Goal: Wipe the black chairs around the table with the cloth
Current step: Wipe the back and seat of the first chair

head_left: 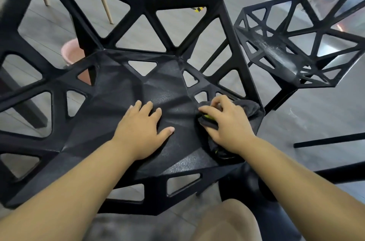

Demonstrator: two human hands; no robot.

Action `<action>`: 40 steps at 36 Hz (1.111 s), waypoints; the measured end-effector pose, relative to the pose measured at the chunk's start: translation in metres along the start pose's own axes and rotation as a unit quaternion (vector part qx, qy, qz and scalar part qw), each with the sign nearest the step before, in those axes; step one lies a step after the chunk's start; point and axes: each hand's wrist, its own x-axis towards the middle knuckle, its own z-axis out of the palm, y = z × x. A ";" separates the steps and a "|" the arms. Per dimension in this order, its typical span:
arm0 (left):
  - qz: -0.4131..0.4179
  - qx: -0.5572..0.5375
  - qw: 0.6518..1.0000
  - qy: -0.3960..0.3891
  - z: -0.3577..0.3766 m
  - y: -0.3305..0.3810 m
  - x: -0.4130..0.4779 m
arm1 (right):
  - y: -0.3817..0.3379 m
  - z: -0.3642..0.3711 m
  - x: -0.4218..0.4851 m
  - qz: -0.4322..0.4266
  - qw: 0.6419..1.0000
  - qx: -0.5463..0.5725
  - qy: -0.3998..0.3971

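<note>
A black chair (pixel 110 92) with triangular cut-outs fills the view, its seat right below me. My left hand (pixel 142 128) lies flat on the middle of the seat, fingers spread. My right hand (pixel 227 122) grips a dark grey cloth (pixel 250 107) with a yellow-green edge and presses it on the seat's right side, near the rim. Part of the cloth is hidden under the hand. A second black chair (pixel 280 51) of the same pattern stands to the right, with pale dusty streaks on its seat.
A pink bucket (pixel 69 53) sits on the grey floor behind the near chair's left side. Light wooden legs (pixel 105 6) of other furniture stand at the back left. Black bars (pixel 327 140) cross the floor at right. My knee (pixel 227 221) shows at the bottom.
</note>
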 end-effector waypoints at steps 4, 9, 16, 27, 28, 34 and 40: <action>0.007 0.031 0.999 0.017 -0.009 -0.002 0.002 | 0.002 0.006 0.020 0.004 1.000 0.001 0.006; 0.025 0.037 0.998 0.039 -0.011 -0.011 0.013 | 0.011 0.020 0.070 0.062 0.995 -0.069 0.036; 0.036 0.047 0.997 0.058 -0.013 -0.013 0.031 | 0.009 0.038 0.098 0.106 0.987 -0.089 0.077; 0.044 0.079 0.994 0.055 -0.021 -0.034 0.072 | 0.023 0.016 0.062 0.073 0.991 -0.113 -0.014; 0.040 0.083 0.994 0.062 -0.016 -0.039 0.076 | 0.021 0.019 0.061 0.083 0.989 -0.125 -0.006; 0.027 -0.022 0.989 0.145 0.006 -0.056 0.084 | 0.012 0.033 0.086 0.032 0.989 -0.148 0.002; 0.017 -0.039 0.989 0.142 0.009 -0.056 0.086 | 0.007 0.053 0.126 -0.010 0.991 -0.134 0.027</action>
